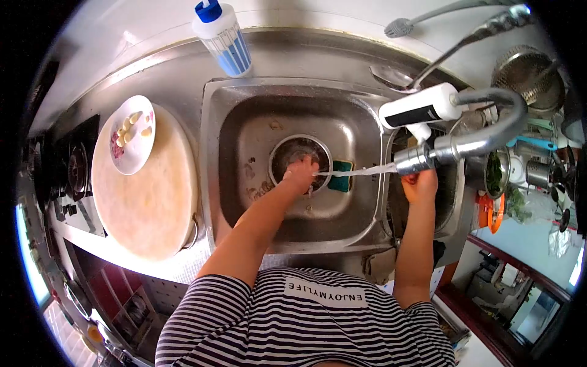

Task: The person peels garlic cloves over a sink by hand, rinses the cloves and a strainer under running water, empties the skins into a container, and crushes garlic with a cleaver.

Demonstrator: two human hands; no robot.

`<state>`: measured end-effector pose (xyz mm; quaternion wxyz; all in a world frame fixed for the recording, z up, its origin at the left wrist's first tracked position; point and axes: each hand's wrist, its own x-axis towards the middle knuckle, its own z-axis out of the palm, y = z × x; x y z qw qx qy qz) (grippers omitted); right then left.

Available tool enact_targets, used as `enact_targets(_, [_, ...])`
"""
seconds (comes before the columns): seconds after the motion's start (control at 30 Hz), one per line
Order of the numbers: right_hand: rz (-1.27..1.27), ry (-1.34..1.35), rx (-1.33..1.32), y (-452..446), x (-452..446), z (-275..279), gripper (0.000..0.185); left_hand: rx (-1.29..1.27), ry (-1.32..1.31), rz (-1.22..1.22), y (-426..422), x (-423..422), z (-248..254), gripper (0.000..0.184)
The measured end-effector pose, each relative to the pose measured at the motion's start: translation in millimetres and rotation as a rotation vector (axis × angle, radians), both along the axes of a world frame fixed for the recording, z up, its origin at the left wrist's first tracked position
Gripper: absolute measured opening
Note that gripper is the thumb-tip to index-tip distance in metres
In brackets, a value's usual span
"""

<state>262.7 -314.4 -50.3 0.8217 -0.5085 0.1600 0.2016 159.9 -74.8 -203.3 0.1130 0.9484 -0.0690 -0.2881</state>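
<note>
My left hand point(299, 175) reaches over the near rim of a round metal bowl point(273, 160) in the sink. Its fingers are bent loosely down inside the bowl and look apart, with nothing visible in them. A stream of water point(361, 172) runs sideways from the faucet point(414, 160) onto this hand. Beside the bowl, on the right, lies a green and yellow sponge point(342, 177). My right hand point(420, 186) is just below the faucet head, fingers curled closed. The faucet partly hides them, so what they hold cannot be made out.
Left of the sink point(244, 229) is a round cutting board point(143, 208), bearing a white plate point(145, 153) of peeled garlic and reddish pieces. A blue-capped bottle point(229, 46) stands behind the sink. Utensils, a strainer point(527, 76) and a pot of greens point(494, 171) crowd the right.
</note>
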Motion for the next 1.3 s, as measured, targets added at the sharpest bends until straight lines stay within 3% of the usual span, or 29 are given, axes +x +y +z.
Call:
enact_targets(0.07, [-0.186,0.085,0.043,-4.8,2.1,-2.4,0.03,-0.019,0.001,0.029,5.0,1.1,-5.7,0.033])
enact_targets(0.13, [-0.383,0.149,0.065,16.5,1.9,12.4,0.036,-0.283,-0.118,0.27,11.8,-0.9,-8.4,0.03])
enact_targets(0.17, [-0.38,0.152,0.066,18.8,-1.4,11.6,0.036,-0.281,-0.116,0.274,15.7,-1.5,-9.6,0.03])
enact_targets(0.23, [-0.314,0.046,0.295,19.6,-12.9,6.2,0.039,-0.605,-0.074,0.536,28.9,4.4,27.2,0.026])
enact_targets(0.27, [-0.269,0.03,0.291,22.9,-22.5,-4.5,0.038,-0.603,-0.073,0.539,33.8,2.4,40.8,0.026])
enact_targets(0.33, [0.043,-0.01,0.116,37.7,-40.5,-21.3,0.034,-1.272,0.117,0.935,45.8,-3.3,60.7,0.028])
enact_targets(0.4, [0.435,-0.241,-0.426,74.7,-64.7,2.7,0.026,-1.35,0.083,0.913,49.5,-14.6,71.6,0.025])
enact_targets(0.47, [0.485,-0.592,-0.456,93.2,-78.7,-26.8,0.024,-1.73,0.139,1.013,48.1,-27.3,96.1,0.027])
enact_targets(0.57, [0.552,-0.804,-0.661,119.3,-86.1,0.9,0.035,-1.792,0.128,0.999,40.8,-42.1,135.6,0.028])
enact_targets(0.73, [0.556,-0.944,-0.63,116.7,-89.7,27.3,0.035,-1.847,0.005,1.001,30.8,-63.2,165.3,0.024])
enact_targets(0.83, [0.58,-0.825,-0.445,111.1,-95.1,30.0,0.03,-1.923,-0.062,1.021,23.8,-69.8,166.7,0.022])
enact_targets(0.93, [0.614,-0.651,-0.247,104.2,-100.3,43.0,0.03,-1.738,-0.275,0.928,16.6,-77.5,181.6,0.024])
enact_targets(1.1, [0.689,-0.638,-0.316,97.9,-104.2,64.6,0.028,-1.568,-0.485,0.885,7.5,-92.7,212.6,0.027])
enact_targets(1.13, [0.704,-0.7,-0.347,98.4,-105.6,69.1,0.026,-1.569,-0.482,0.878,7.1,-94.9,213.2,0.027])
enact_targets(1.2, [0.703,-0.764,-0.389,100.2,-108.5,70.9,0.024,-1.32,-0.719,0.726,8.5,-95.8,212.2,0.031])
enact_targets(1.3, [0.581,-0.908,-0.422,106.5,-114.5,64.9,0.021,-1.292,-0.649,0.69,14.7,-96.1,211.6,0.035])
